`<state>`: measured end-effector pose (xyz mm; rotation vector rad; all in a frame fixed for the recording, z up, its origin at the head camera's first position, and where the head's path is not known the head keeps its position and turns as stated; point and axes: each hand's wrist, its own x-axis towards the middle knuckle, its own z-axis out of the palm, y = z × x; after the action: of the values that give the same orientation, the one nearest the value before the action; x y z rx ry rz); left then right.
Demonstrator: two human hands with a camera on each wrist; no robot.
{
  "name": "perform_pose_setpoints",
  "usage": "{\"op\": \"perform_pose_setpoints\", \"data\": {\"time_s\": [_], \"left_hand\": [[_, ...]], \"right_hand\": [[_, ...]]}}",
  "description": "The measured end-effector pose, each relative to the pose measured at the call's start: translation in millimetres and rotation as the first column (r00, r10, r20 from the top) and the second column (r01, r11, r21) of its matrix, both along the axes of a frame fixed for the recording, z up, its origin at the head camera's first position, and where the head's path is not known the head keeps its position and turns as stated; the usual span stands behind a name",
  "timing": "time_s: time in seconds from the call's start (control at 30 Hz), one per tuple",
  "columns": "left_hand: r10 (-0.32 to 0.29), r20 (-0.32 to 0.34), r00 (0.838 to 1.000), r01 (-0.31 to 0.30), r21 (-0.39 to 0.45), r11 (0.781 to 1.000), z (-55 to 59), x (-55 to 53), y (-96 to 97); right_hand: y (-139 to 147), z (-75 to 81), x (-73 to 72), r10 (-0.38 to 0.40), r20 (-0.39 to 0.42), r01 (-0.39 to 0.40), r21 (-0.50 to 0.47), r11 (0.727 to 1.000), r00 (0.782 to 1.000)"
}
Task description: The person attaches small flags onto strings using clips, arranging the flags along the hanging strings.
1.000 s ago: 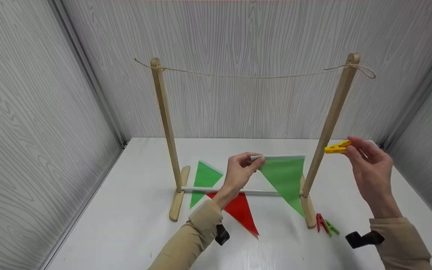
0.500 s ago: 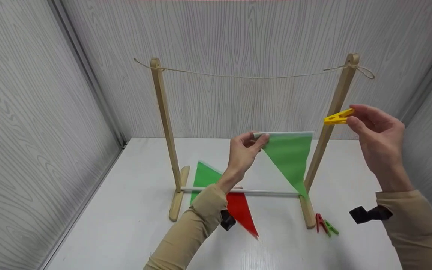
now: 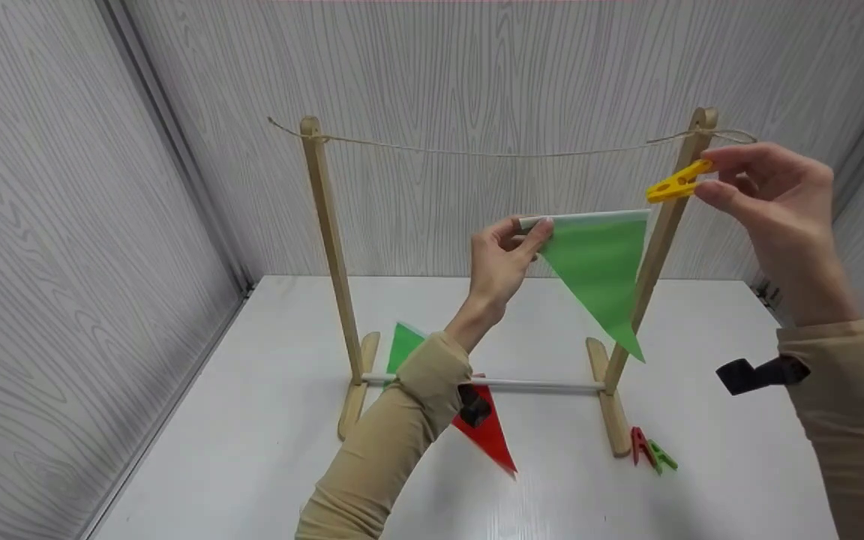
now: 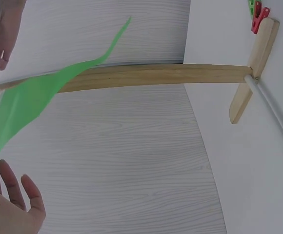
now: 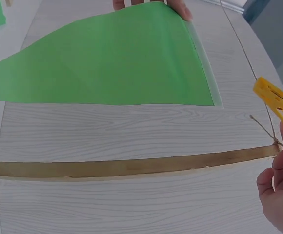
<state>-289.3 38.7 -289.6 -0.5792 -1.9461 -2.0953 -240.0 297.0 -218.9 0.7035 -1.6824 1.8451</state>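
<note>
My left hand [image 3: 503, 259] pinches the left top corner of a green triangular pennant [image 3: 601, 262], which hangs with its point down and its white top edge nearly level. It is below the string [image 3: 507, 155] tied between two wooden posts. My right hand [image 3: 784, 202] holds a yellow clothespin [image 3: 678, 182] between thumb and fingertips, in front of the right post [image 3: 664, 232] and just under the string's height. In the right wrist view the yellow clothespin [image 5: 276, 101] overlaps the string, and the pennant [image 5: 117, 58] is spread flat.
A red pennant [image 3: 488, 427] and another green pennant [image 3: 404, 345] lie on the table, partly hidden by my left sleeve. A red clothespin [image 3: 642, 446] and a green clothespin [image 3: 662, 456] lie by the right foot. A white rod [image 3: 537, 385] joins the posts low down.
Both hands have risen, the left lifting the green pennant upward and slightly right, the right raising the yellow clothespin toward the string. The things on the table have stayed put.
</note>
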Motion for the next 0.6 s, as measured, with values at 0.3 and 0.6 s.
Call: {"op": "perform_pose_setpoints", "data": {"time_s": [0.3, 0.6], "left_hand": [[0.01, -0.027, 1.0, -0.009, 0.013, 1.0, 20.4, -2.8, 6.0], [-0.004, -0.023, 1.0, 0.006, 0.048, 0.999, 29.8, -4.5, 12.1]], "right_hand": [[-1.2, 15.4, -9.7, -0.014, -0.056, 0.013, -0.009, 1.0, 0.998], [-3.7, 17.0, -19.0, -0.041, -0.146, 0.034, -0.046, 0.998, 0.988]]}}
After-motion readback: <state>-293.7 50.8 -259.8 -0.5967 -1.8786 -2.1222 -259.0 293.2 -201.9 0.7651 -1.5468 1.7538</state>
